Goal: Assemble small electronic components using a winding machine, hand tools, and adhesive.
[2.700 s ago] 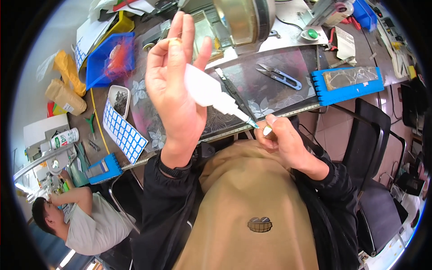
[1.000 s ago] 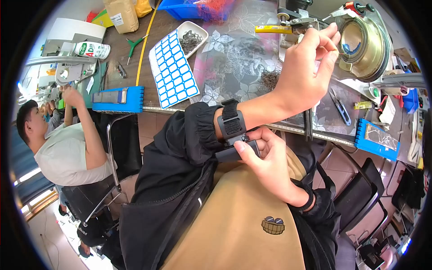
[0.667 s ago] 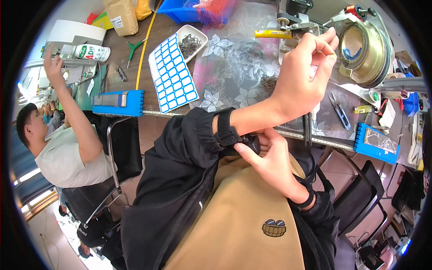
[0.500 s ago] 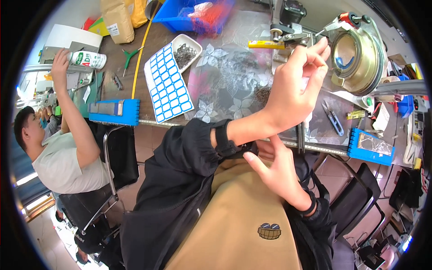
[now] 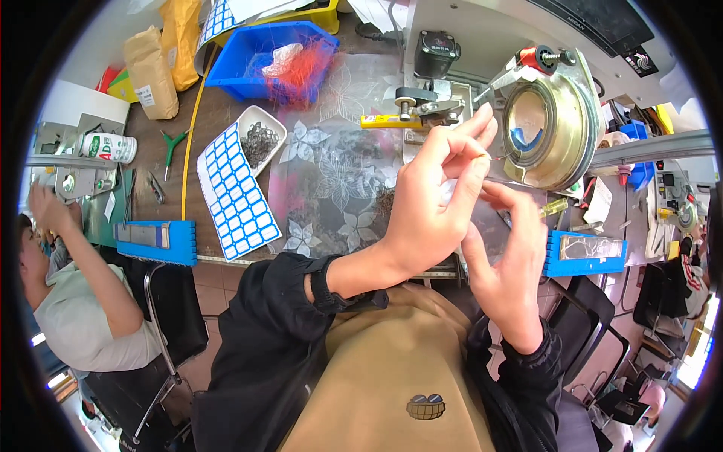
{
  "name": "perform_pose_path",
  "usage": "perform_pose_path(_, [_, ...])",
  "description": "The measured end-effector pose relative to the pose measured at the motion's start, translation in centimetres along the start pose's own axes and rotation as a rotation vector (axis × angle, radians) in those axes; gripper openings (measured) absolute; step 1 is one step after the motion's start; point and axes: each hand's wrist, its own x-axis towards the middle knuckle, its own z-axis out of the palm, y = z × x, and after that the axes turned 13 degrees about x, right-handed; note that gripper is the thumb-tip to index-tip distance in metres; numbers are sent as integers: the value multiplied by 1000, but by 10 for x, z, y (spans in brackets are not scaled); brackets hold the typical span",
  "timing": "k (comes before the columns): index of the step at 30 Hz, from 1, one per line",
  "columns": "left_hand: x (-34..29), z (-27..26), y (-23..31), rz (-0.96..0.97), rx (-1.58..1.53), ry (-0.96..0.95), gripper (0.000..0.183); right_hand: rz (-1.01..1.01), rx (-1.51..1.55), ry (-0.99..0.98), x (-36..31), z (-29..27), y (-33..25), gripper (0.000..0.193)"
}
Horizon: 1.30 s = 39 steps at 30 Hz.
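Note:
My left hand reaches across to the right above the table edge, its thumb and index finger pinched together. A thin tip shows at that pinch, but what it belongs to is too small to make out. Just right of it and lower is my right hand, fingers bent and thumb apart, with nothing visible in it; its fingertips are slightly blurred. Beyond both hands stands a bench machine with a round brass-coloured ring and a spool of red wire on top. A yellow bar lies left of the machine.
A blue bin holds tangled red wire. A white dish of small dark metal parts stands by a blue-and-white label sheet. Blue trays sit at the table edge. At left, a co-worker sits with a raised arm.
My view has shifted, so the bench things appear further left. My right hand has risen from near my left wrist to beside the left hand's fingers. The co-worker's hand has moved away from the white can.

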Motion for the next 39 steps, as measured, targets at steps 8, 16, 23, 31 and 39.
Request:
perform_pose_path(8, [2,-9,2,-26,1,-137,8,321,530,-288,2,6,15,37])
perform_pose_path(16, [3,-24,4,217,362,-194,8,418,672,-401,9,-10,15,26])
perform_pose_path(23, [10,-35,-1,338,607,-263,11,266,464,-255,1,-39,8,29])
perform_pose_path(31, [16,-38,7,309,619,-307,14,261,762,24,15,-64,-5,51])
perform_pose_path(39, [17,-41,7,326,693,-321,15,4,633,95,41,-61,17,59])
